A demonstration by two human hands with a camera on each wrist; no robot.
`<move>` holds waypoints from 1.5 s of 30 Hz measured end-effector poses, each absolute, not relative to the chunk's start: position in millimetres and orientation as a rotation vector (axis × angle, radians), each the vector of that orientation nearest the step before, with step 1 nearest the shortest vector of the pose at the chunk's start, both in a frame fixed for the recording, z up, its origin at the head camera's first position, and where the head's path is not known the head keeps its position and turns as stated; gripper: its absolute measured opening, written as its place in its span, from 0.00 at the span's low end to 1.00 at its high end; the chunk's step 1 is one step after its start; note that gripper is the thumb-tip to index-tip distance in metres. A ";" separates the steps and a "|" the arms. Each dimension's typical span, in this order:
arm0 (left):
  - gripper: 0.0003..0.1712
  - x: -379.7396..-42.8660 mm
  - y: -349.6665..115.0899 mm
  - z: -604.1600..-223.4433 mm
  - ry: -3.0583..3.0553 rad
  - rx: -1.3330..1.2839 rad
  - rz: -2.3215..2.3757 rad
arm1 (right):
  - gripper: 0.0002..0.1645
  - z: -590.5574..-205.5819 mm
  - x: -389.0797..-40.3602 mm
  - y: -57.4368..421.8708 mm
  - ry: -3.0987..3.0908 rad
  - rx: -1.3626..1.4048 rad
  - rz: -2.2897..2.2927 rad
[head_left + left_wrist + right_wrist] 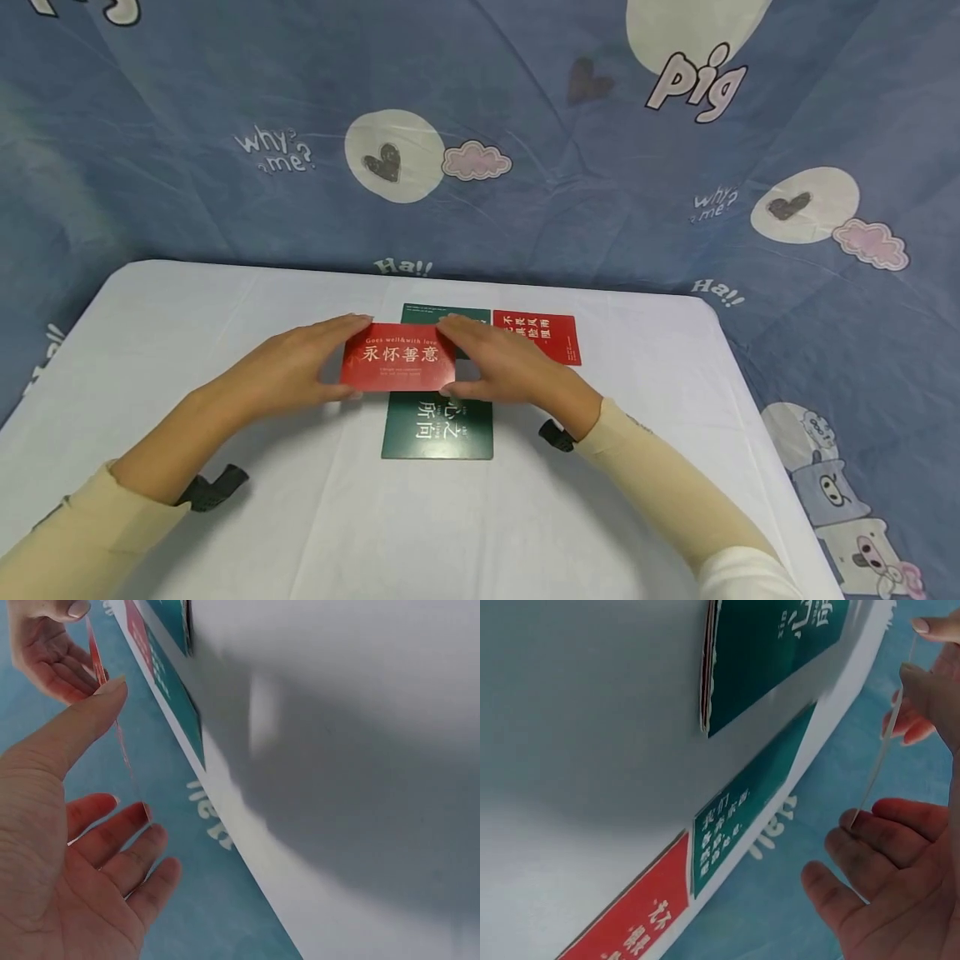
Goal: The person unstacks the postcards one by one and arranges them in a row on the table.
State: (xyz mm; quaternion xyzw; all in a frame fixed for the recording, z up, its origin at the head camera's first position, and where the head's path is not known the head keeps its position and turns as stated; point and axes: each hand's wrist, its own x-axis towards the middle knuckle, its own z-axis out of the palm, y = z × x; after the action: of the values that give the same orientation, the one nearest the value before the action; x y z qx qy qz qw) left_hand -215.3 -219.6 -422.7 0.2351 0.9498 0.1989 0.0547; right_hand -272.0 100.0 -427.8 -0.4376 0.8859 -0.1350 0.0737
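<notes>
A red card with white lettering (pixel 397 375) is held up over the table between both hands. My left hand (pixel 292 371) pinches its left end, thumb on the near edge and fingers on the far edge. At the right end, my right hand (pixel 513 364) grips it the same way. Both wrist views show the red card (pixel 96 656) nearly edge-on, thin and lifted off the cloth. Below it lies a dark green stack of cards (pixel 437 437), its layered edge visible in the right wrist view; the red card overlaps it in the head view.
Behind the hands, a second green card (pixel 446 313) and another red card (pixel 562 340) lie side by side near the far table edge. A white cloth (pixel 322 517) covers the table. A blue patterned curtain (pixel 300 225) rises behind. Dark straps hang under both wrists.
</notes>
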 end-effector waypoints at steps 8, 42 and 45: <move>0.59 -230.0 -225.1 -428.3 2.849 0.579 0.647 | 0.51 -430.1 -288.4 84.5 2.677 -1.336 -0.405; 0.66 -281.7 -264.0 -454.6 2.825 0.390 0.705 | 0.54 -453.1 -337.6 13.7 2.650 -1.172 -0.297; 0.66 -283.4 -267.0 -457.4 2.821 0.381 0.729 | 0.54 -454.9 -339.3 8.1 2.641 -1.158 -0.288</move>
State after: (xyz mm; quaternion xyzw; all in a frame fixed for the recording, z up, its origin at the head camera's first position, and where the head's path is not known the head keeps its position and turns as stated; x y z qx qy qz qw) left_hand -283.4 -267.0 -457.4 0.1289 0.9551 0.2467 0.1014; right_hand -339.3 8.1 -454.9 -0.3965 0.9046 -0.0986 0.1216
